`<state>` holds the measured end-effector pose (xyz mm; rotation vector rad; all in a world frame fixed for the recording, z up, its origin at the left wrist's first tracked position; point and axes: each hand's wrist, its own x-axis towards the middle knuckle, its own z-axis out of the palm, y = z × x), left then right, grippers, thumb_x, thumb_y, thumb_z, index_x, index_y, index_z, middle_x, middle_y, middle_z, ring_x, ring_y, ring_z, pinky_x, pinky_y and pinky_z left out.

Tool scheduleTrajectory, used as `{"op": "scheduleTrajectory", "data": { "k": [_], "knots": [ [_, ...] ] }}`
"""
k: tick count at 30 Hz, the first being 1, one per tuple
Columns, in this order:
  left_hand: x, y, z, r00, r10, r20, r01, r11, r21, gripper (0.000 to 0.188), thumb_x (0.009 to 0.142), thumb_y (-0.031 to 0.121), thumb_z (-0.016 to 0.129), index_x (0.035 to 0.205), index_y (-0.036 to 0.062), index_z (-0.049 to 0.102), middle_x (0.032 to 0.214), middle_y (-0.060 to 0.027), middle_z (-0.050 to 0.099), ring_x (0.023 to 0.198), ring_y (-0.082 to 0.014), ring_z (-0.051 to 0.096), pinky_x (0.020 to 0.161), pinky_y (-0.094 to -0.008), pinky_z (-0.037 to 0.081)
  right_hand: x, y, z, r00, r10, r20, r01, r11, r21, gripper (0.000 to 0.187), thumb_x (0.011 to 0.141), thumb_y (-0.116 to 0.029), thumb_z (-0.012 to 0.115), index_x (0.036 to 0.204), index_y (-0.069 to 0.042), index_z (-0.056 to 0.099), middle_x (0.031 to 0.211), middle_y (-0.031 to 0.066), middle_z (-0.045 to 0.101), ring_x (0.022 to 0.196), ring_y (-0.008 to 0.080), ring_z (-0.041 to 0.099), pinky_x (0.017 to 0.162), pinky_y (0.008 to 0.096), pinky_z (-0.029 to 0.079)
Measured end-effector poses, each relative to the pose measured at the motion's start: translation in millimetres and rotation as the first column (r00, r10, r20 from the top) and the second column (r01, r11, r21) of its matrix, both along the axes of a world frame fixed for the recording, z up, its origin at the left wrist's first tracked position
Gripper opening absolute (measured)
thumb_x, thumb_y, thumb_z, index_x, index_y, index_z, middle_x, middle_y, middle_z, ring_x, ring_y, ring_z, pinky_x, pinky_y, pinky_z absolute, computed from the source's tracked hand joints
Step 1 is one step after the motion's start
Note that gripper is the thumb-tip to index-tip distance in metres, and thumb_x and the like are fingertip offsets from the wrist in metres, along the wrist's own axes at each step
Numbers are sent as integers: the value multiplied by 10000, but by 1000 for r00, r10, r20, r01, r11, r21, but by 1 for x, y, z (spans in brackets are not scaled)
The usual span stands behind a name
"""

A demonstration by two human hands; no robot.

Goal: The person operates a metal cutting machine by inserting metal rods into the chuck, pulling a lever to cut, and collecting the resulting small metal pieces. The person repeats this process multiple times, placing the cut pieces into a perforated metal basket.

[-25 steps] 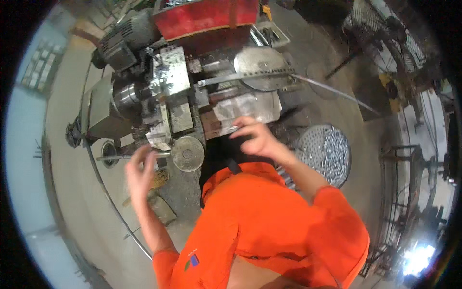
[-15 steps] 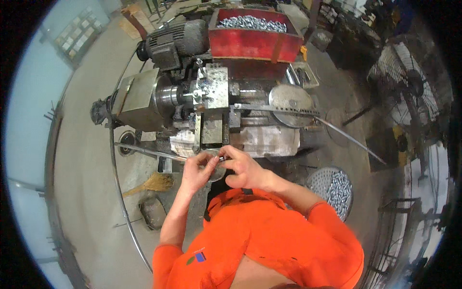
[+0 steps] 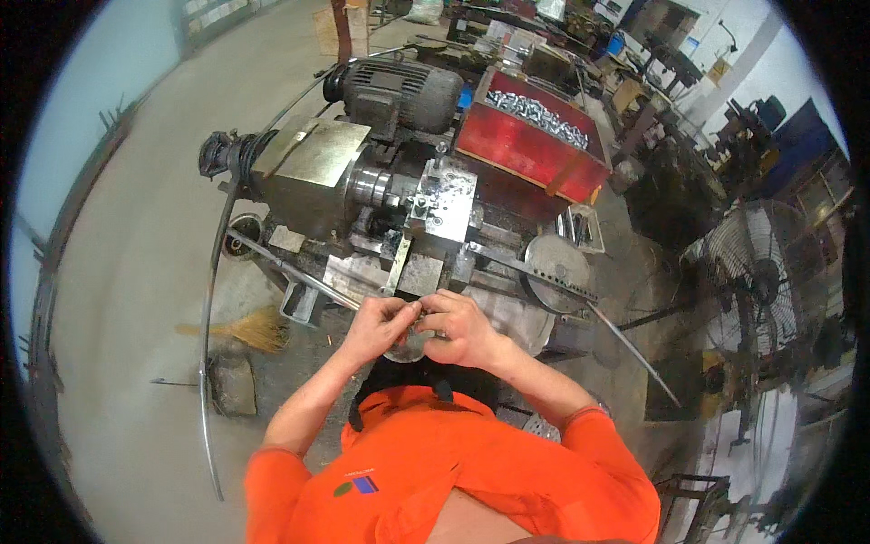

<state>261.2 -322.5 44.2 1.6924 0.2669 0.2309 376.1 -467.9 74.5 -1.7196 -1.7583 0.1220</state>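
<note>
two hands [image 3: 373,328] [image 3: 464,335], tips together, grip contents unclear, over half-hidden disc [image 3: 405,350], machine [image 3: 313,195] and red bin [image 3: 507,145] beyond

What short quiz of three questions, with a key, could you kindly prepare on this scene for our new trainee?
1. Multiple choice: what colour is the box that holds the pile of shiny metal pieces?
A) blue
B) red
C) green

2. True or false: the left hand and the right hand are held far apart.

3. Fill in the blank: the straw broom lies on the ____ side of the picture.

Key: 1. B. 2. False; they are close together, fingertips toward each other. 3. Left.
</note>
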Motion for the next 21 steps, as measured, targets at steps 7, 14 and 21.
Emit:
{"op": "scheduleTrajectory", "data": {
  "k": [7, 14, 21],
  "knots": [
    [-6, 21, 14, 978, 199, 69, -195, 979, -59, 445, 913, 330, 524, 638, -11, 604, 480, -9, 511, 432, -70, 484, 402, -242, 372, 6, 40, 25, 990, 129, 50, -126, 989, -75, 266, 563, -182, 620, 785, -40, 661, 858, 143, 578, 816, 325, 542, 719, 407, 460],
    [-71, 108, 41, 830, 552, -81, -538, 830, 150, 299, 869, 254, 583, 800, -32, 641, 609, -70, 596, 471, -113, 539, 446, -260, 421, 84, 112, 12, 883, -11, 468, -18, 998, 57, 184, 557, -225, 619, 652, -80, 681, 797, 120, 612, 804, 313, 518, 723, 426, 448],
    [-232, 192, 2, 574, 817, 60, -438, 245, 865, 262, 767, 110, 611, 1017, 32, 601, 698, -142, 624, 613, -234, 611, 580, -351, 469, 135, 183, -20, 855, -310, 417, 452, 840, -302, 242, 563, -187, 597, 709, -7, 668, 833, 209, 641, 861, 370, 606, 788, 415, 493]
  ]
}}
